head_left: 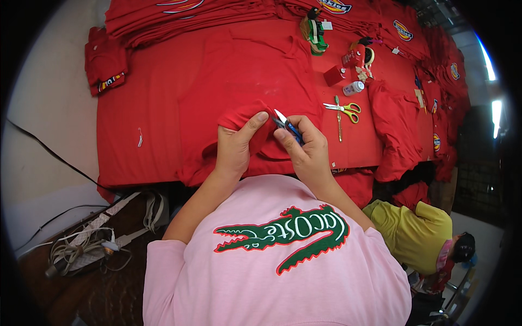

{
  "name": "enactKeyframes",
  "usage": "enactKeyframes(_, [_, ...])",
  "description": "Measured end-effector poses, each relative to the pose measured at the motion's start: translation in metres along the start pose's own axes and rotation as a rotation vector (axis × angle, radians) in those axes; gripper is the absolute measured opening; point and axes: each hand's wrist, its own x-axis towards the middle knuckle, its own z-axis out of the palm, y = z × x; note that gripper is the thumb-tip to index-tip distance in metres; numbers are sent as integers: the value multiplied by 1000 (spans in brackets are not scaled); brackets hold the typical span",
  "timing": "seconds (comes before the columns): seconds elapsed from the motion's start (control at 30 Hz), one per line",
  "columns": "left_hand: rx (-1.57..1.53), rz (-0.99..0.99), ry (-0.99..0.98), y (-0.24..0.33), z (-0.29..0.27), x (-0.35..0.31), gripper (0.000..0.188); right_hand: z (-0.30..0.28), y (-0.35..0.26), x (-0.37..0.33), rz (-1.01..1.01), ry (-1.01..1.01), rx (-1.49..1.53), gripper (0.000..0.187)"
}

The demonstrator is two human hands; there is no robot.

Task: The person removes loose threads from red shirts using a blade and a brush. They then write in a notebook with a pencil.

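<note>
A red shirt (244, 70) lies spread before me on the red-covered table. My left hand (237, 142) grips a fold of it, thumb on top, with the other fingers hidden under the cloth. In my right hand (309, 149) is a pair of thread snips (292, 130) with blue-black handles. Its pale blade tip points up and left, close beside the fold that the left hand pinches. Whether the blades touch the cloth or a thread, I cannot tell.
Yellow-handled scissors (348, 110) lie right of the shirt, near a small white bottle (354, 88) and a red box (335, 75). Folded red shirts (185, 24) are stacked at the back. Cables (81, 250) lie tangled at lower left. A person in yellow-green (413, 233) is at lower right.
</note>
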Motion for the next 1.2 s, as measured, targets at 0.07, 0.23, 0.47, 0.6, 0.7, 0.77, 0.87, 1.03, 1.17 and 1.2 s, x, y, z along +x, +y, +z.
enactKeyframes(0.07, [-6, -13, 17, 0, 3, 1, 9, 2, 2, 0, -17, 5, -8, 20])
enactKeyframes(0.23, [25, 5, 26, 1, 9, 0, 7, 4, 4, 3, -45, 52, -20, 21])
enactKeyframes(0.47, [36, 18, 0, 2, 8, -2, 6, 10, 3, 3, -41, 66, -18, 20])
enactKeyframes(0.6, [41, 29, -24, -1, 0, -2, 11, 12, -1, 5, -32, 49, 12, 19])
enactKeyframes(0.7, [51, 20, -46, -3, -6, -3, 14, 13, 2, 6, -15, 35, 71, 19])
enactKeyframes(0.77, [61, 20, -51, -3, -7, -3, 15, 13, 13, 6, -43, 39, 88, 19])
enactKeyframes(0.87, [66, 27, -47, -3, -6, -2, 15, 13, 15, 5, -39, 35, 102, 20])
enactKeyframes(1.03, [56, 31, -21, 0, -3, -1, 15, 8, 9, 3, 6, 46, 115, 21])
enactKeyframes(1.17, [50, 38, -27, -1, -1, 0, 15, 7, 5, 4, 17, 21, 140, 20])
enactKeyframes(1.2, [48, 40, -39, -2, -2, 0, 14, 8, 5, 4, 9, 24, 141, 20])
